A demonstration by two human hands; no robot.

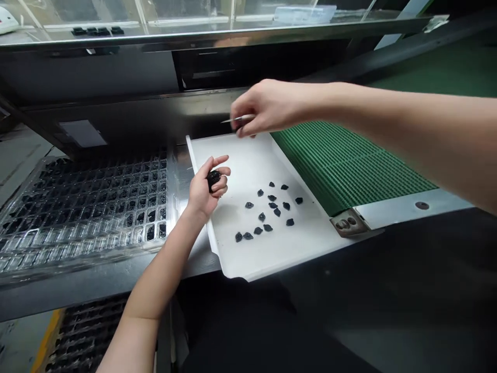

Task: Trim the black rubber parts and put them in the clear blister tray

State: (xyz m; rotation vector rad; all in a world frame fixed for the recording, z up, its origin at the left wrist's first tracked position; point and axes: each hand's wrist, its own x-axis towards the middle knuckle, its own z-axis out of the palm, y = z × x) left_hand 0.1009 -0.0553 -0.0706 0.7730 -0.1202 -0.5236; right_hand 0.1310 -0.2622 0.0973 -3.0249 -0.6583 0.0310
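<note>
My left hand (202, 192) is over the left side of a white tray (248, 160). Its fingers curl round small black plastic parts (213, 178) in the palm; how many is hidden. Above the tray's far edge, my right hand (258, 110) is closed on a thin pointed metal tool (234, 119), its tip toward the left. Something dark shows under those fingers, too blurred to name. Several loose black plastic parts (272, 205), flat with pointed ends and holes, lie scattered on the tray below and between my hands.
Left of the white tray, a clear plastic compartment tray (50, 246) holds rows of black parts. A green ribbed conveyor belt (341, 160) adjoins on the right, with a metal end bracket (347, 224). A metal shelf edge (202, 37) runs across the back, carrying several black pieces (97, 31).
</note>
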